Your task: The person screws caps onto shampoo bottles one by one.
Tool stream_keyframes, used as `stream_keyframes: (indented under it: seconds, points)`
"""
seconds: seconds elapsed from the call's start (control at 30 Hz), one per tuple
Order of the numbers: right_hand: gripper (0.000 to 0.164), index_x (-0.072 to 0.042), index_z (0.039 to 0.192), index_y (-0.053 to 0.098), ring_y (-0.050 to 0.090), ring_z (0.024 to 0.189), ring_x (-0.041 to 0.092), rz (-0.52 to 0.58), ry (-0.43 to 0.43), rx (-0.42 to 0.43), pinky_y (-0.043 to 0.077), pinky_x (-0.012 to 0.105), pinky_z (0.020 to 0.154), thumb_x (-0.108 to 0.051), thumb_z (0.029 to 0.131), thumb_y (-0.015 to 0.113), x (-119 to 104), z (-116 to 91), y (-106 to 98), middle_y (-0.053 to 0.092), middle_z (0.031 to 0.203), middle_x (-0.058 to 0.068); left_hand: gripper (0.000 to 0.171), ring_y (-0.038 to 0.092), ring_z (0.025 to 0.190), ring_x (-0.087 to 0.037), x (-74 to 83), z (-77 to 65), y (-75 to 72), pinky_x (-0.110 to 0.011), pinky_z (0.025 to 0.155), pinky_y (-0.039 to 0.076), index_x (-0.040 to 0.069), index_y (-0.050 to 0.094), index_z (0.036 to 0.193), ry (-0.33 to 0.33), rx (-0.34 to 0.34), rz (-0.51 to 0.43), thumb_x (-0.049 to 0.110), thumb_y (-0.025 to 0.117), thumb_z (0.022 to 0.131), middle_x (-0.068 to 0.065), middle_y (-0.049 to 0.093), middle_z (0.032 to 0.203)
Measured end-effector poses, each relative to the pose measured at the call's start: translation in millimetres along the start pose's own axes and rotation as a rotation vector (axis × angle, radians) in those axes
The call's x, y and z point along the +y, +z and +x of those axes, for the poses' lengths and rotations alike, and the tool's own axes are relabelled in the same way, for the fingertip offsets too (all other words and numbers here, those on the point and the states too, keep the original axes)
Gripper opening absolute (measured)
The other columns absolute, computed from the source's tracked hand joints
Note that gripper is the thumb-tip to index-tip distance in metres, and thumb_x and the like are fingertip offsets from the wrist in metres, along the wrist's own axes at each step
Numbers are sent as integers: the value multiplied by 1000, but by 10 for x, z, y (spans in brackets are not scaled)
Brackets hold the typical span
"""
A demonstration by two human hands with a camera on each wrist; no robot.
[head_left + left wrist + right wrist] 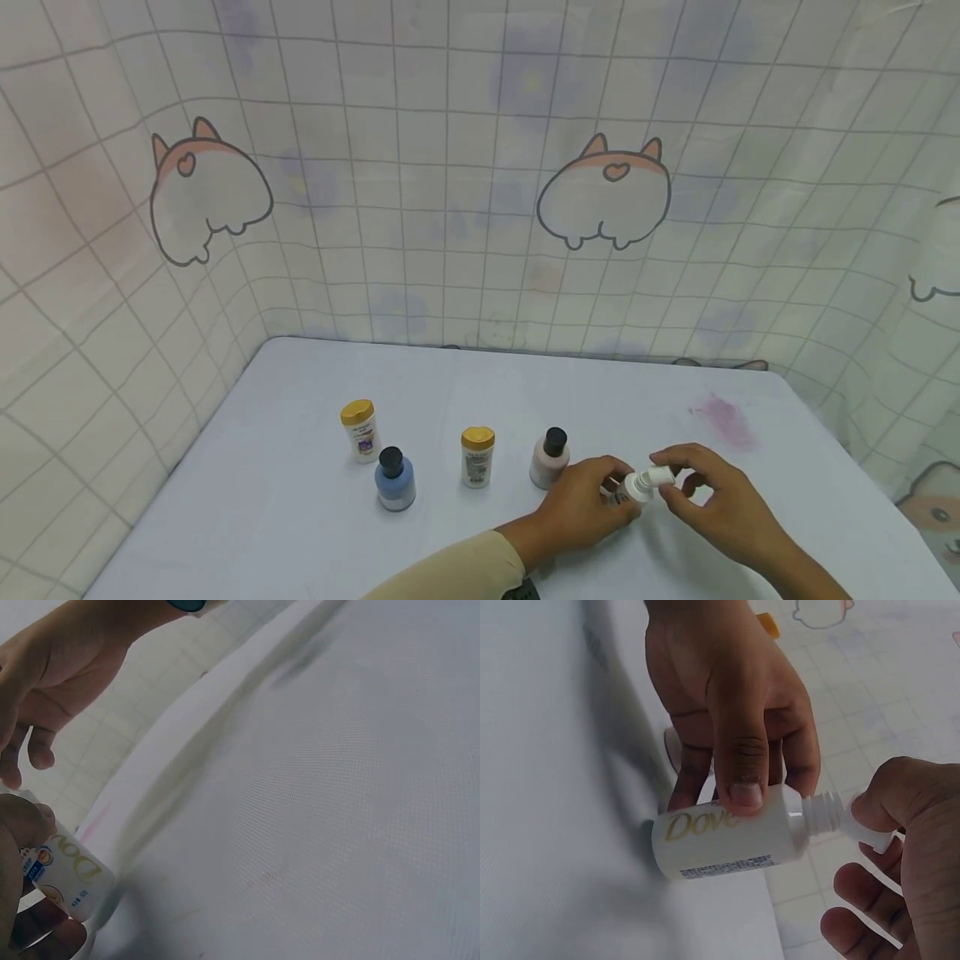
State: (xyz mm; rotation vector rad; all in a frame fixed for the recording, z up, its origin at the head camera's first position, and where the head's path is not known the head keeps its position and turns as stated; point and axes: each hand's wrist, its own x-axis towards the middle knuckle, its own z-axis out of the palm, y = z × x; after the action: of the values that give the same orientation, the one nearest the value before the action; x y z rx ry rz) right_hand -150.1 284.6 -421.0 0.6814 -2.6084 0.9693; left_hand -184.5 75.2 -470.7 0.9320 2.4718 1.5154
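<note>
My left hand (588,504) grips a small white Dove bottle (727,836), tilted with its neck toward the right. Threads on the bottle's neck (823,813) are exposed in the right wrist view. Just off the neck's end, my right hand (720,500) pinches a white cap (660,476) between thumb and index finger; whether cap and neck still touch I cannot tell. Part of the Dove label (75,866) shows in the left wrist view. Directly behind my left hand stands a pale pink bottle with a black cap (550,462).
Left of the hands stand a white bottle with a yellow cap (477,458), a blue bottle with a black cap (395,482) and another yellow-capped white bottle (362,433). The white table (262,517) bears a pink stain (726,421). Grid-patterned curtains (420,200) enclose it.
</note>
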Motion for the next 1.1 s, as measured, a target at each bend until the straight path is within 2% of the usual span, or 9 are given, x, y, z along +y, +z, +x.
stream_keyframes:
  seconds: [0.27, 0.43, 0.67, 1.1]
  points:
    - [37, -31, 115, 59, 56, 77, 6, -8, 68, -11, 48, 23, 56, -18, 83, 73, -27, 23, 17, 61, 106, -13, 33, 53, 92, 5, 1, -5, -1, -14, 73, 49, 21, 59, 113, -1, 3, 6, 27, 72, 84, 19, 58, 105]
    - [37, -29, 115, 59, 56, 76, 8, 21, 52, -24, 48, 23, 56, -17, 83, 73, -38, 32, 39, 61, 108, -11, 33, 53, 92, 6, -10, -2, 14, -13, 72, 49, 20, 59, 113, 5, 4, 24, 27, 72, 84, 18, 59, 105]
    - [31, -34, 111, 60, 56, 77, 7, 12, 112, -40, 48, 24, 56, -22, 85, 71, -48, 22, 56, 60, 106, -15, 33, 53, 92, 6, 13, -11, 18, -14, 73, 49, 21, 58, 113, 11, -5, 27, 27, 72, 84, 19, 58, 105]
    - [27, -35, 110, 59, 56, 78, 7, 24, 156, -63, 49, 23, 58, -31, 85, 70, -39, 13, 96, 60, 105, -16, 34, 54, 93, 5, 7, -32, 11, -13, 73, 49, 20, 58, 115, 24, 2, 19, 26, 71, 85, 17, 58, 107]
